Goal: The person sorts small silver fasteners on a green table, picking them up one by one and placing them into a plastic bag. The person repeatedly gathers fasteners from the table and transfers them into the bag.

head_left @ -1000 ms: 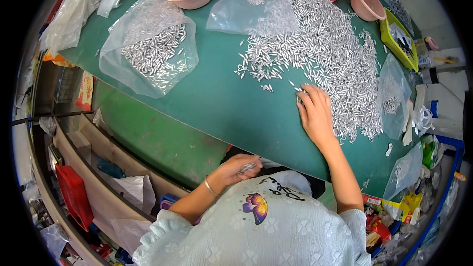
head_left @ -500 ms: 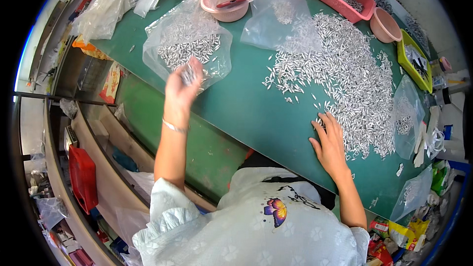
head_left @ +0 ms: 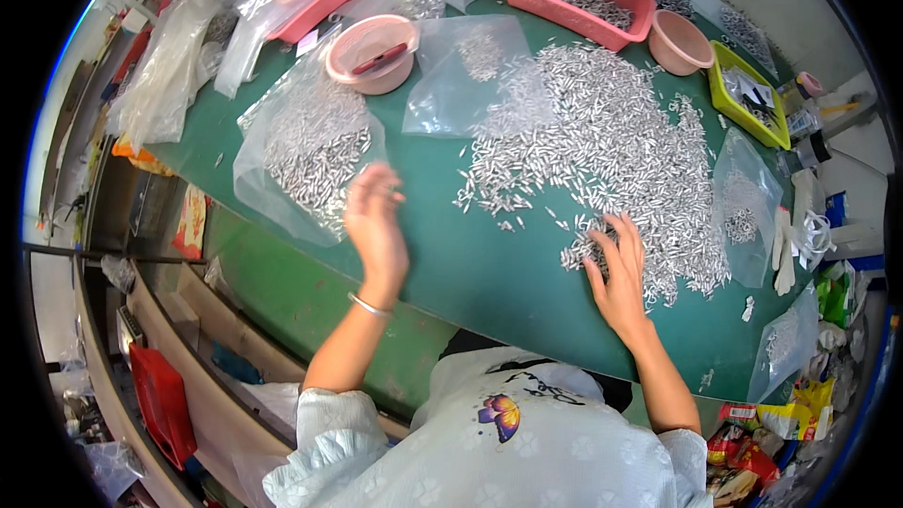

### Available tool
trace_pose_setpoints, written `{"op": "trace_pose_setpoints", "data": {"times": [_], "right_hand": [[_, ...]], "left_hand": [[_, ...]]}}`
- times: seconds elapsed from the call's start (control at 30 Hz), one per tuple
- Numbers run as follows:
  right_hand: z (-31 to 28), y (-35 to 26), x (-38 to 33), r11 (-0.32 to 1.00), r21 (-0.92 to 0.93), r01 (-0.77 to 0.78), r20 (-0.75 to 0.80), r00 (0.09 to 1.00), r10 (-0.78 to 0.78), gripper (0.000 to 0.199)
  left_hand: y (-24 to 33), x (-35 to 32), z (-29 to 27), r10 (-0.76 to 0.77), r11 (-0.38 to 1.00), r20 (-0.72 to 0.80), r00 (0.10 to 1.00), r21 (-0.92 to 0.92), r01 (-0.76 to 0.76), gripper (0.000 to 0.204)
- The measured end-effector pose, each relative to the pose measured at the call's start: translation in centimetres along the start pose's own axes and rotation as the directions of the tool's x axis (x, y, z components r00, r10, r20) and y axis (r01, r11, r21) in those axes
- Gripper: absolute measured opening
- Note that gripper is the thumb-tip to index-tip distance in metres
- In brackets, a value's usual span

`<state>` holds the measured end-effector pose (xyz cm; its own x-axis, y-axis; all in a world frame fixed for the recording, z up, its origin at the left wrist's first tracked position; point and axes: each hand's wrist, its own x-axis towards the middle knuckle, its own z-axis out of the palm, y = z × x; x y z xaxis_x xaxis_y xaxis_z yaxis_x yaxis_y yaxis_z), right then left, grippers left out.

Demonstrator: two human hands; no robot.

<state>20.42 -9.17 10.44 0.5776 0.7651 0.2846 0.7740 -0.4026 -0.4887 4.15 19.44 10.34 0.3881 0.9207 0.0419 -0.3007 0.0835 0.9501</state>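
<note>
Beside the clear plastic bag [head_left: 254,183] my left hand [head_left: 378,230] hovers, its fingers loosely bent and apart, slightly blurred; no parts show in it. Small silvery metal clips [head_left: 320,169], slim and pointed, fill the lower part of that bag. My right hand [head_left: 621,277] rests at the near edge of a broad pile of the same clips [head_left: 640,150]. Its fingers are spread and touch a small cluster of clips [head_left: 578,249] at the pile's left side. What lies under the right palm is hidden.
Another clear bag [head_left: 433,85] overlaps the pile's far left. Behind stand a round pink bowl [head_left: 367,80] with a red-handled tool, a pink tray [head_left: 574,5] of metal parts, a smaller pink bowl [head_left: 679,45] and a yellow-green basket [head_left: 752,99]. Shelves [head_left: 188,357] stand left of the green table [head_left: 470,268].
My left hand has moved right and nearer, off the bag; the clips it held no longer show. My right hand has pulled a small cluster toward the pile's near-left edge. The view has shifted.
</note>
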Motion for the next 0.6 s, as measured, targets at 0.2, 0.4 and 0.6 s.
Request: {"op": "trace_pose_setpoints", "data": {"times": [0.2, 0.4, 0.6], "right_hand": [[1.4, 3.6, 8.7, 0.997, 0.008, 0.071, -0.089, 0.994, -0.070, 0.043], [5.5, 7.2, 16.4, 0.956, -0.289, -0.049, -0.098, 0.995, 0.021, 0.046], [6.0, 6.7, 14.5, 0.967, -0.255, 0.004, -0.059, 0.998, -0.020, 0.044]], "left_hand": [[-3.1, -1.2, 11.9, 0.073, 0.873, 0.717, 0.693, 0.291, -0.393, 0.022], [-9.1, 2.6, 17.3, 0.203, 0.506, 0.843, 0.498, 0.345, -0.791, 0.029], [-9.7, 4.5, 16.6, 0.113, 0.158, 0.740, 0.662, 0.645, -0.748, 0.040]]}}
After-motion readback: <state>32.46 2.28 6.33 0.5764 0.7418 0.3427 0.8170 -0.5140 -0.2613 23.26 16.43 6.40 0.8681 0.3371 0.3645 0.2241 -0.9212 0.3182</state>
